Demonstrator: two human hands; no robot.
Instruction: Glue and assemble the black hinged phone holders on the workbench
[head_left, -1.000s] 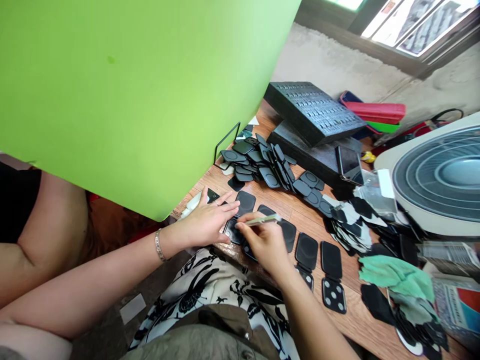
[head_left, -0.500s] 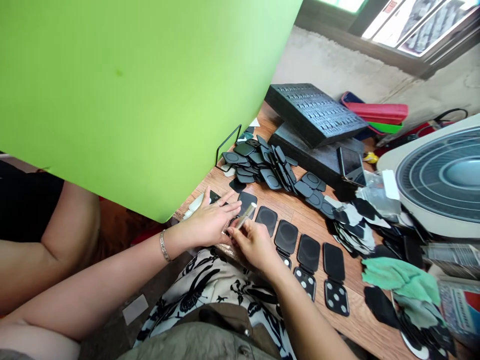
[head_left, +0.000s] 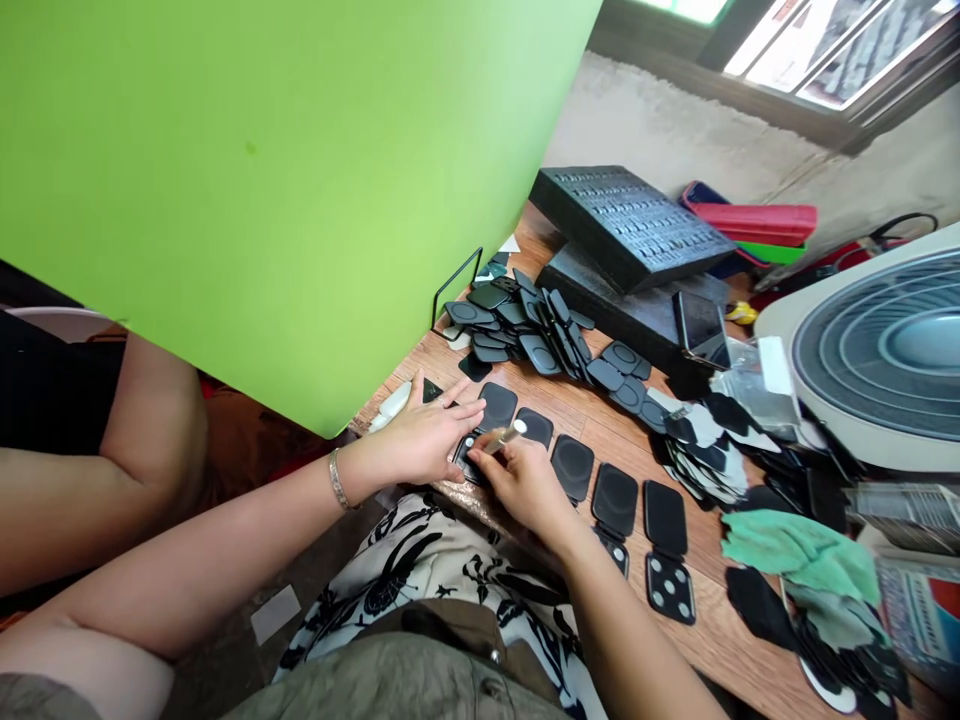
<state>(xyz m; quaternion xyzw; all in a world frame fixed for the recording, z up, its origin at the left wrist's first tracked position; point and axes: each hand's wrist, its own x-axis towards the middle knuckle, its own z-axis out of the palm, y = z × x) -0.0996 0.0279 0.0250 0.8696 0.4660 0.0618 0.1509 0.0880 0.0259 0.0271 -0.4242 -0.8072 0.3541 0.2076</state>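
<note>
A row of black hinged square pads lies unfolded along the wooden table; the nearest-right one has a lower half (head_left: 670,588) dotted with several round silver discs. My left hand (head_left: 420,440) rests at the row's left end, fingers spread, its fingertips by the upper half of a black pad (head_left: 496,405). Between my hands is that pad's lower half (head_left: 469,460), showing a pale disc. My right hand (head_left: 525,485) is closed on a short silver rod (head_left: 510,433) with a round pale end, held tilted over this lower half. The rod's lower tip is hidden by the fingers.
Behind the row lies a heap of black pads (head_left: 525,325). Black foam trays (head_left: 630,225) stand at the back, a fan (head_left: 892,345) at right, a green cloth (head_left: 802,550) nearer. A green panel (head_left: 262,200) borders the left; another person's arm (head_left: 150,440) shows beyond.
My right hand has moved slightly right, away from the left fingers, and the rod's end now faces more toward me. The lower half with its pale disc has come into view. My left hand stays put.
</note>
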